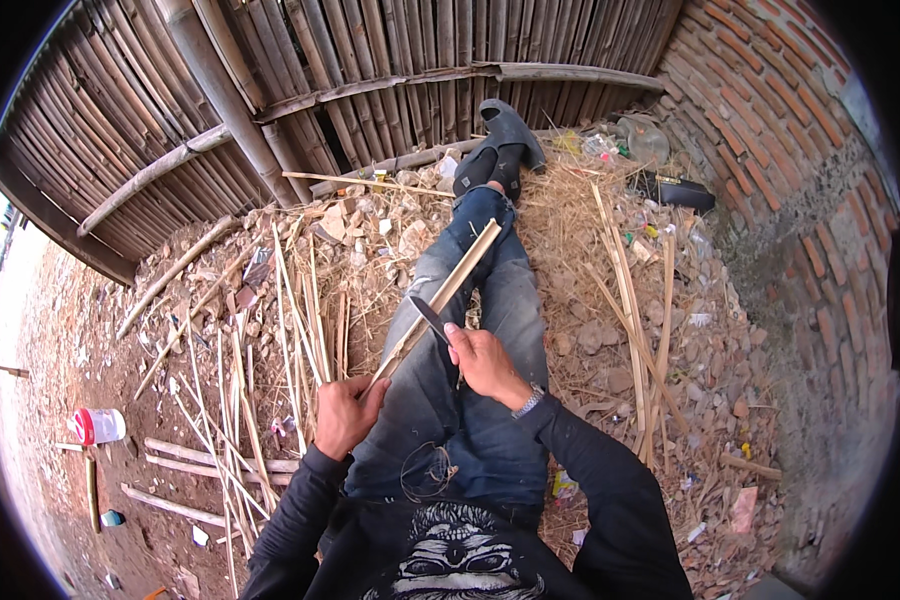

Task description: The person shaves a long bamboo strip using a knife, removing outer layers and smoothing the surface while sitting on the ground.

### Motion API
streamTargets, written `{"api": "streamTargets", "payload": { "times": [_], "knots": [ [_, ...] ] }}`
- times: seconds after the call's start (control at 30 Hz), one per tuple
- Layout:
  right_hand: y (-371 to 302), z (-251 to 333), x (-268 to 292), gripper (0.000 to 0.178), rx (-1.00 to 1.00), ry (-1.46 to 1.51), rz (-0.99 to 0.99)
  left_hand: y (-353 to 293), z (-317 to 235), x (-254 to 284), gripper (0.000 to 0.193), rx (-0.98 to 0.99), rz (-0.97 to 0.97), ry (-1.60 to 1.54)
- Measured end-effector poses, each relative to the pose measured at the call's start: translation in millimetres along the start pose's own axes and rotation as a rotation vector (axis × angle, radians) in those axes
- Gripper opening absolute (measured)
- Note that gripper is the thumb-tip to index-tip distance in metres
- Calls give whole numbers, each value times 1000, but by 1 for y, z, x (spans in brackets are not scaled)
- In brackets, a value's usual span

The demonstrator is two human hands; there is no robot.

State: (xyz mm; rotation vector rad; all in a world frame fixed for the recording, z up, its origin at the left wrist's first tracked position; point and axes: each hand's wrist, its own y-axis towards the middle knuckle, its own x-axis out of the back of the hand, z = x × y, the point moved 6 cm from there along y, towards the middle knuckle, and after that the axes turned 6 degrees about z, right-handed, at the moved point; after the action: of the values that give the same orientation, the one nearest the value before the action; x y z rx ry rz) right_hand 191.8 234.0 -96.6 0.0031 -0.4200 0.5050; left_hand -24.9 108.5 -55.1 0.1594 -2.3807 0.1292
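Note:
A long pale strip of split bamboo (457,272) slants across my legs, its far end past my knees. My left hand (347,414) is closed around the strip's near end, over my thigh. In my right hand (483,362) is a knife, its handle hidden in the closed fingers. The dark knife blade (429,316) lies across the bamboo strip about midway along, seemingly touching it. A loose coil of thin wire or string (428,470) rests on my lap.
Thin bamboo strips (292,310) lie on the ground to my left, and more strips (625,290) to my right. Thicker poles (210,462) and a red-and-white bucket (100,426) are further left. A bamboo fence (390,110) stands ahead, a brick wall (770,110) at right.

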Motion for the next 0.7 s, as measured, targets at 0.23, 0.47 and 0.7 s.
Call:
{"api": "streamTargets", "payload": {
  "times": [0.23,0.47,0.7],
  "knots": [
    [19,-33,56,68,-176,152,-334,2,-3,-8,33,-50,19,7],
    [-13,-17,-15,54,-163,344,-19,8,8,-3,36,86,113,-84],
    [4,2,35,49,127,104,-469,7,21,-12,41,184,220,-177]
  ]
}}
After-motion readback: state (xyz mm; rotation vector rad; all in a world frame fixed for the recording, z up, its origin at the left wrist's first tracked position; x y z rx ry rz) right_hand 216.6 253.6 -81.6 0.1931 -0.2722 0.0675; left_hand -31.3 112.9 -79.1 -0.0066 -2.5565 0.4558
